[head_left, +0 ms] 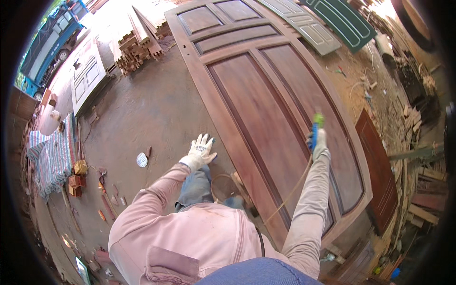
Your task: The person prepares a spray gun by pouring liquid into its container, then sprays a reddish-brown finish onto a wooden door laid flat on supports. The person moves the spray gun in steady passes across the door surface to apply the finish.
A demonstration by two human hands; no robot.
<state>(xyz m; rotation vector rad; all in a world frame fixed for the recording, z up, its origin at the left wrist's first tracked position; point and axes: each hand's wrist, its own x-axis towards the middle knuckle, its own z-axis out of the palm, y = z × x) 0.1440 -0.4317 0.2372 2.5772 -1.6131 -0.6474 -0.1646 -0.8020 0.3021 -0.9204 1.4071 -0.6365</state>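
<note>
A large brown wooden panel door (pixel 266 104) lies tilted in front of me, its recessed panels facing up. My right hand (pixel 321 141), in a white glove with blue on it, is closed around a green hose-fed hand tool (pixel 318 118) over the door's right long panel. Motion blurs the tool, so its exact kind is unclear. A thin tan hose (pixel 290 194) trails from that hand across the door toward my body. My left hand (pixel 202 151), gloved alike, hangs open with fingers spread above my knee, left of the door's edge, holding nothing.
A grey panel door (pixel 304 23) and a green door (pixel 344 23) lie beyond. A dark red panel (pixel 377 171) leans at the right beside scrap wood. Stacked timber (pixel 135 50), a white door (pixel 89 73) and a striped tarp (pixel 52 156) are on the left.
</note>
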